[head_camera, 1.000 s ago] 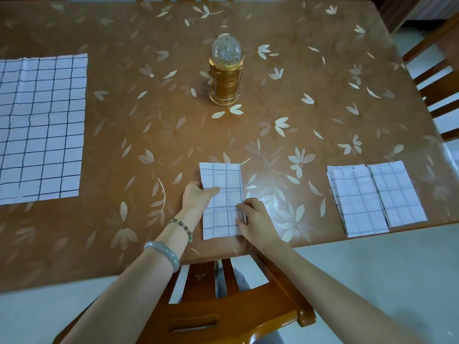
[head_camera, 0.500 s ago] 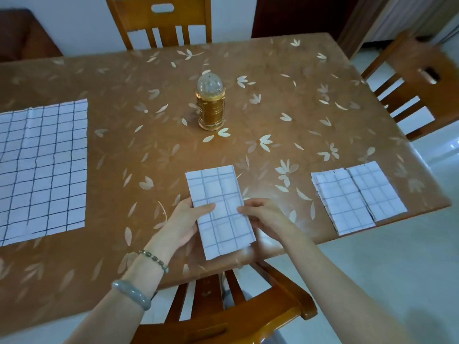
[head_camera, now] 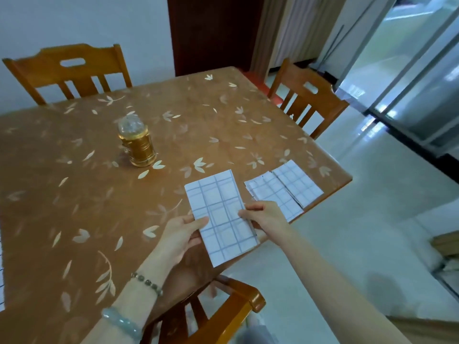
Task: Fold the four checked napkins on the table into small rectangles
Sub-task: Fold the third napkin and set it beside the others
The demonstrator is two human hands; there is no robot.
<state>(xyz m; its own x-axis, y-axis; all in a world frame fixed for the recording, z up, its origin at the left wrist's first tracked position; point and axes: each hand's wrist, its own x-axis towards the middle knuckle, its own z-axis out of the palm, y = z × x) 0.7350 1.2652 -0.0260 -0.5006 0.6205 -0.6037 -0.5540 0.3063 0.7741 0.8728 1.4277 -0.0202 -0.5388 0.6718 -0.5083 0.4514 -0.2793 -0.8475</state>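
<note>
Moved: folded napkin (head_camera: 221, 214) now hangs right of the gold lantern (head_camera: 137, 145), over the table (head_camera: 74, 194) edge and closer to the two finished napkins (head_camera: 283, 189).
Left grip (head_camera: 183, 234): pinches its left edge, thumb on top.
Right grip (head_camera: 267, 217): pinches the right edge so the layers stay together.
Why: probably carrying it flat to join the finished ones.

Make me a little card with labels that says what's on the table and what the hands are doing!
In hands: checked napkin, folded into a rectangle, sticking out over the table's near edge
Left hand: grips its left side, thumb on top
Right hand: pinches its right side
Done pile: two folded napkins, side by side near the right corner
Also on the table: gold lantern
</note>
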